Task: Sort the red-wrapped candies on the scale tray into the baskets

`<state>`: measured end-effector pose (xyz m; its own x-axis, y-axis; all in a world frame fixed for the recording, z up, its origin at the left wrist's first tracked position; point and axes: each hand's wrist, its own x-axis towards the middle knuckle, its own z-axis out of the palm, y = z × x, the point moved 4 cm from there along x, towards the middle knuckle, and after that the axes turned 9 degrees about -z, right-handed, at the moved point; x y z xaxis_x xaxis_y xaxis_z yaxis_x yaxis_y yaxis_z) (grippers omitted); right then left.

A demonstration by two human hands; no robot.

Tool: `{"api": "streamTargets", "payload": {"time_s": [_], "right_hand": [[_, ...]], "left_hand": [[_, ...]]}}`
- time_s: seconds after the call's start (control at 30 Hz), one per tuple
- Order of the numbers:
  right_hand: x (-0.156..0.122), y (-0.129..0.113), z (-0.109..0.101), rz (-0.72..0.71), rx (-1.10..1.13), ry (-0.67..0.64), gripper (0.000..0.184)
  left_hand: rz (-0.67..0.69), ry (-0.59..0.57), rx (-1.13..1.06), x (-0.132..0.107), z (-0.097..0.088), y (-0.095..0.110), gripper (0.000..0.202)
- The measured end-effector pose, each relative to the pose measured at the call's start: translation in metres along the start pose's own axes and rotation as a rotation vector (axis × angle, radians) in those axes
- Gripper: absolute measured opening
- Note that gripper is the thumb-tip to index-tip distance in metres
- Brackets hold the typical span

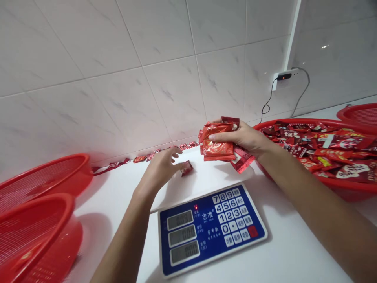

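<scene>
Our right hand (243,137) is closed around a bunch of red foil-wrapped snack packets (216,141). The thumb lies across the front and the fingers stay behind, so the bunch is pressed well together, but one packet hangs out at the lower side and has less support. Our left hand (160,171) is open, with the fingers spread low over the white counter (279,243). Its fingertips are very near one small red packet (187,168), but we cannot tell if they touch it. This low, open shape suits a small flat packet, because the fingers have a short way to reach it.

Just in front of the left hand stands a blue digital weighing scale (212,230), so only a narrow strip of counter is free between them. Behind the hands, more small red packets (141,158) lie in a line along the tiled wall (161,67). On our left side are two red mesh baskets (38,236), near the left forearm. On our right side, the rim of a large red basket (282,124) full of packets comes close to the right wrist, so there is little room on that side.
</scene>
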<state>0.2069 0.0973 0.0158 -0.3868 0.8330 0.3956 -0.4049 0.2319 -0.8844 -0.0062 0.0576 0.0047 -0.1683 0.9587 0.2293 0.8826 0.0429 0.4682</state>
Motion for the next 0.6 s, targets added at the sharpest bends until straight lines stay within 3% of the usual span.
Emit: {"api": "streamTargets", "payload": {"time_s": [0.1, 0.27, 0.4, 0.6], "right_hand": [[-0.002, 0.001, 0.006, -0.005, -0.027, -0.045, 0.032], [-0.005, 0.002, 0.017, -0.053, -0.025, -0.141, 0.032], [-0.006, 0.005, 0.019, -0.049, 0.015, -0.213, 0.03], [-0.004, 0.014, 0.018, 0.004, 0.026, -0.247, 0.032]], "left_hand": [[0.063, 0.068, -0.206, -0.011, -0.014, 0.018, 0.026], [0.184, -0.024, -0.456, -0.031, -0.021, 0.048, 0.03], [0.133, 0.01, -0.542, -0.032, -0.015, 0.048, 0.04], [0.094, -0.079, -0.592, -0.024, -0.004, 0.04, 0.048]]}}
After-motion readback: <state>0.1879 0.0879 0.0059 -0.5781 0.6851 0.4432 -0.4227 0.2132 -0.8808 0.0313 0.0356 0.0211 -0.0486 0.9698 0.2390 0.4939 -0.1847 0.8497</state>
